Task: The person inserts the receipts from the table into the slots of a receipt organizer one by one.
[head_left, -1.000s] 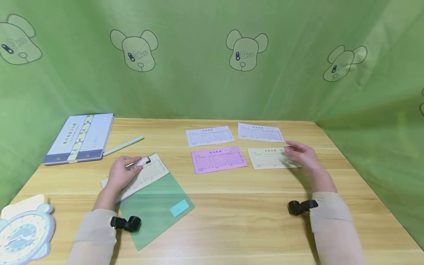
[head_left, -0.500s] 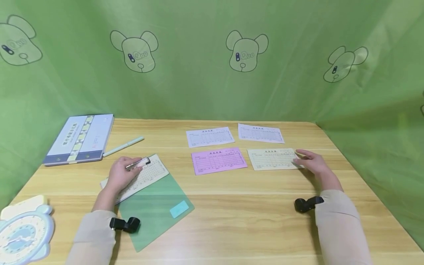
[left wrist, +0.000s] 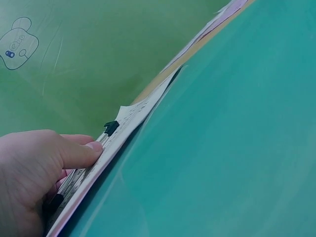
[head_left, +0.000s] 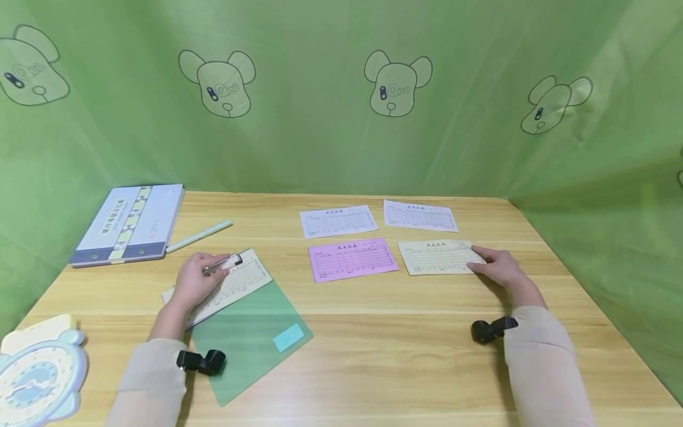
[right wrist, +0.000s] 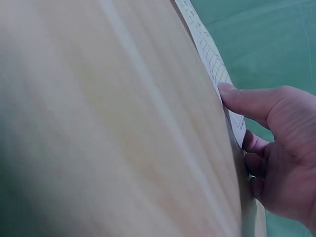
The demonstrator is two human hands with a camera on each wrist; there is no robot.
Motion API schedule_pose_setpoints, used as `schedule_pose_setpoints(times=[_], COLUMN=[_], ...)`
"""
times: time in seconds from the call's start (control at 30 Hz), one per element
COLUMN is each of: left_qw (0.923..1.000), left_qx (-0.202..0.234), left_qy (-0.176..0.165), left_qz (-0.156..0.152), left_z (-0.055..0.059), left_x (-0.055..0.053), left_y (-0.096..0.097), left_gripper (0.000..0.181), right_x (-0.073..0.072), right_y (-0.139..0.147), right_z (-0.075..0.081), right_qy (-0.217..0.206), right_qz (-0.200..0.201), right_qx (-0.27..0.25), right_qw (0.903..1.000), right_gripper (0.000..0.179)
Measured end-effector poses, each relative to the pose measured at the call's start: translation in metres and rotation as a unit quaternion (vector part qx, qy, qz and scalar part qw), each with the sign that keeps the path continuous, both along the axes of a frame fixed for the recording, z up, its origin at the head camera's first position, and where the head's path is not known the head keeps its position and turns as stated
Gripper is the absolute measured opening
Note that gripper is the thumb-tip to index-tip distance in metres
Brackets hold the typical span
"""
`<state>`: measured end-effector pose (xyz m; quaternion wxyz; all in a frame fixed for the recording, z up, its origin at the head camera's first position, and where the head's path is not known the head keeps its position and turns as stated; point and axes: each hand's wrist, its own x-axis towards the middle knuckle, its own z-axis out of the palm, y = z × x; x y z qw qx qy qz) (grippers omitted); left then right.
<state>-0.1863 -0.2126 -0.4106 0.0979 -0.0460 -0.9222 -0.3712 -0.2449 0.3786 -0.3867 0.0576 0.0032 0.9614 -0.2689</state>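
Observation:
My left hand (head_left: 194, 281) lies over the clip end of a green clipboard (head_left: 251, 344), thumb and fingers around its metal clip (head_left: 220, 264). Under the clip lies a pad of cream printed slips (head_left: 242, 281). In the left wrist view my thumb (left wrist: 84, 153) sits on the papers beside the clip's black end (left wrist: 111, 128). My right hand (head_left: 501, 270) touches the right edge of a cream slip (head_left: 437, 258) lying flat on the table. The right wrist view shows the thumb on that slip (right wrist: 210, 57), with the other fingers loosely bent at its end.
A pink slip (head_left: 352, 261) lies left of the cream one, with two white slips (head_left: 338, 222) (head_left: 420, 216) behind. A blue-white notebook (head_left: 130, 222), a pale green pen (head_left: 200, 235) and a toy clock (head_left: 40, 379) are on the left. Green cloth (head_left: 320, 148) surrounds the wooden table.
My right hand has drawn back to the right from over the cream slip to its right edge, then moved slightly left. The slip shifted slightly left. My left hand has stayed still.

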Motion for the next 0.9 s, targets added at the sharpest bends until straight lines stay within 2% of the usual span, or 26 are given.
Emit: schedule_pose_setpoints(times=[0.2,0.43,0.63,0.77,0.9], left_qw=[1.0,0.9996,0.9996,0.9995,0.9994], left_qx=[-0.004,-0.004,-0.015,-0.022,-0.024], left_qy=[0.0,-0.029,-0.024,-0.02,-0.024], left_qz=[-0.004,-0.006,-0.007,-0.009,-0.008], left_z=[0.001,0.001,0.001,0.0,0.0], left_x=[0.0,-0.001,-0.001,-0.002,-0.003], left_y=[0.0,-0.001,-0.002,-0.002,-0.002], left_gripper=[0.033,0.034,0.034,0.034,0.035], right_x=[0.004,0.005,0.006,0.008,0.012], right_y=[-0.004,-0.01,-0.012,-0.009,-0.004], right_z=[-0.001,-0.003,-0.002,-0.002,0.0], right_qy=[0.041,0.05,0.075,0.08,0.067], right_qz=[-0.007,-0.026,-0.03,-0.048,-0.073], right_qx=[0.003,-0.034,-0.065,-0.137,-0.247], right_qw=[0.9991,0.9978,0.9946,0.9862,0.9639], right_gripper=[0.059,0.052,0.05,0.046,0.037])
